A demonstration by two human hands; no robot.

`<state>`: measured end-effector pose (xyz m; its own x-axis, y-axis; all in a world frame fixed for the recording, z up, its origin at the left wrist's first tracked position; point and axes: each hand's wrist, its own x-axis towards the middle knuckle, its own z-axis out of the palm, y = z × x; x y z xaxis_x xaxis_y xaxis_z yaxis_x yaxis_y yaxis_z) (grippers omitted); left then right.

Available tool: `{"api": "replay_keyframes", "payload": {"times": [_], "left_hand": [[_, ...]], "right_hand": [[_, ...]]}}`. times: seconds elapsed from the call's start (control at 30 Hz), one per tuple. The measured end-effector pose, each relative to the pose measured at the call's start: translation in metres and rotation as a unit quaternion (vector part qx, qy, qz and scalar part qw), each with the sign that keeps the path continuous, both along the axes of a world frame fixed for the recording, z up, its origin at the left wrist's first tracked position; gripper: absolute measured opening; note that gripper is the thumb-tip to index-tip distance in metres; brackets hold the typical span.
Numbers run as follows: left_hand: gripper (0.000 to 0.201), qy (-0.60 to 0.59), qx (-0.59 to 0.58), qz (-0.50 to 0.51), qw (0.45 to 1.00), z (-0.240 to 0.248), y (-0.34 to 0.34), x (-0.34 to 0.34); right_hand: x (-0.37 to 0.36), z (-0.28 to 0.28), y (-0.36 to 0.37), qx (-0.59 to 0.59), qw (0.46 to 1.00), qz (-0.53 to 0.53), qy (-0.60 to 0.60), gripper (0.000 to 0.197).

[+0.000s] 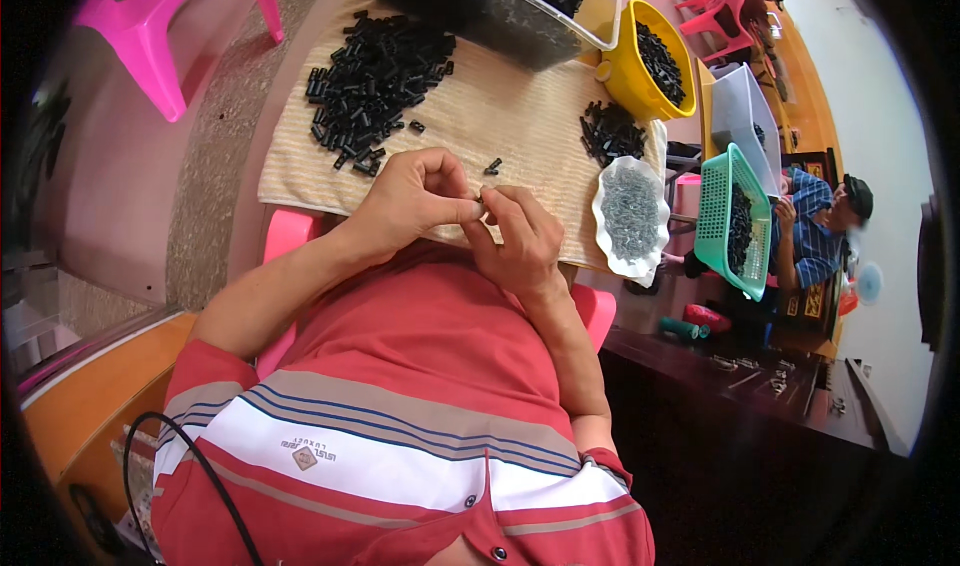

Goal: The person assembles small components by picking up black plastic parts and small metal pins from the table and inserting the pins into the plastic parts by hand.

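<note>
My left hand (pixel 415 201) and my right hand (pixel 522 241) meet over the near edge of the cloth-covered table. Their fingertips are pinched together around a small black piece (pixel 481 197), mostly hidden by the fingers. Just beyond them, a loose black tube-shaped part (pixel 493 167) lies on the striped cloth (pixel 530 116). A large heap of similar black parts (pixel 375 81) spreads out at the far left. To the right sit a smaller black heap (pixel 612 133) and a white scalloped dish (pixel 602 216) full of tiny grey pieces.
A clear bin (pixel 603 31) of black parts stands at the table's far side, beside a yellow basket (pixel 622 76). Further right are a green basket (pixel 715 206) and a seated person (pixel 815 226) in a blue shirt. A pink stool (pixel 150 41) stands far left.
</note>
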<state>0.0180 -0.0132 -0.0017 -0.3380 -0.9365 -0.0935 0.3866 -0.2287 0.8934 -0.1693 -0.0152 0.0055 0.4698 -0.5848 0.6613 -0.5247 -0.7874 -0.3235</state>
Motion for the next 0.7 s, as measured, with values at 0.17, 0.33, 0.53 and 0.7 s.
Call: {"api": "replay_keyframes", "payload": {"times": [0.17,0.33,0.53,0.7], "left_hand": [[0.015,-0.008,0.017,-0.015,1.000,0.005,0.004,-0.001],[0.018,-0.088,-0.042,0.017,0.995,0.019,0.008,-0.005],[0.015,0.095,-0.294,0.026,0.951,0.101,0.035,0.004],[0.011,0.154,-0.334,0.014,0.930,0.124,0.052,0.017]], "right_hand": [[-0.003,-0.001,0.005,-0.012,1.000,0.002,0.011,0.028],[-0.011,0.002,0.004,0.029,0.999,-0.012,-0.031,0.030],[-0.035,0.009,-0.004,0.053,0.990,-0.071,-0.114,0.035],[-0.040,0.004,-0.005,0.086,0.981,-0.079,-0.154,0.032]]}}
